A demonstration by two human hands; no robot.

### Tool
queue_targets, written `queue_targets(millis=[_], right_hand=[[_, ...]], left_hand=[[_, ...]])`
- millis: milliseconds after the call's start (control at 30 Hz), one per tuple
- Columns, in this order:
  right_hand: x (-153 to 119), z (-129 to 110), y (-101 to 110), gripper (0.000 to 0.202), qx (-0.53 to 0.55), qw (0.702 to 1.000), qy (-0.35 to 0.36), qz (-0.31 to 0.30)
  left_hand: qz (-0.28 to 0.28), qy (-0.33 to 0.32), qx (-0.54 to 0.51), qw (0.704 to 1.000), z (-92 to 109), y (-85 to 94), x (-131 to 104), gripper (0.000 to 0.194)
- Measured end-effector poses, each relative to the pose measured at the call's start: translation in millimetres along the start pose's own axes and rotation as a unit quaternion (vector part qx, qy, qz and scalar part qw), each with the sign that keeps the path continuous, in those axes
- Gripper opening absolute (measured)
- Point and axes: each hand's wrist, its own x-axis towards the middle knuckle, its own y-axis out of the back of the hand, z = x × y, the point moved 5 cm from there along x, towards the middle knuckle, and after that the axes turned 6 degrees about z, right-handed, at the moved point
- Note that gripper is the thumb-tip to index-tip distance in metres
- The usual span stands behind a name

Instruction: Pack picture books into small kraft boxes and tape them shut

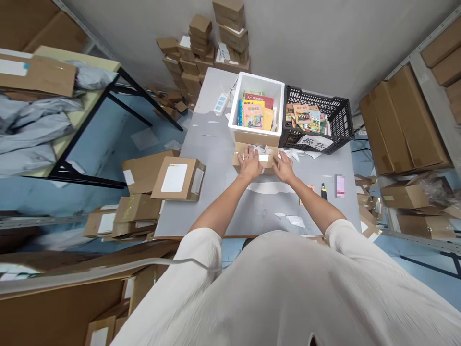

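A small cardboard box (265,164) lies in front of me on the grey table, its back flap (256,138) raised and white paper showing inside. My left hand (251,165) rests on the box's left part, fingers spread. At the right end, my right hand (284,167) touches the box with its fingers apart. Directly behind stands a white foam box (232,126) holding several books (253,114). To its right is a black plastic crate (340,120) with more books (306,117) and a handwritten paper label (314,142).
A yellow-and-black utility knife (323,191) and a pink pixelated item (340,186) lie at right on the table (216,168). A labelled carton (179,179) sits at the left edge. A power strip (221,104) lies at back left. Stacked boxes (190,62) and shelves surround the table.
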Motion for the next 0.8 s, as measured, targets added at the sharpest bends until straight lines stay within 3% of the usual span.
queue_targets(millis=[167, 333, 567, 700, 800], right_hand=[[-27.7, 39.9, 17.5, 0.054, 0.013, 0.999, -0.044, 0.02], [-65.0, 85.7, 31.8, 0.056, 0.003, 0.993, -0.117, 0.021], [-137.6, 156.5, 45.4, 0.056, 0.022, 0.978, -0.205, 0.014], [-175.8, 189.7, 41.1, 0.053, 0.045, 0.968, -0.246, -0.006], [-200.0, 207.0, 31.6, 0.048, 0.072, 0.959, -0.273, -0.02]], left_hand=[[0.029, -0.078, -0.018, 0.996, 38.7, 0.0, -13.2, 0.085], [0.01, -0.156, -0.036, 0.987, 86.4, -20.7, -33.2, 0.076], [-0.053, -0.199, -0.036, 0.978, 144.1, -75.3, -68.8, 0.071], [-0.099, -0.193, -0.023, 0.976, 164.5, -111.8, -86.2, 0.068], [-0.166, -0.172, -0.022, 0.971, 173.1, -145.7, -102.0, 0.063]])
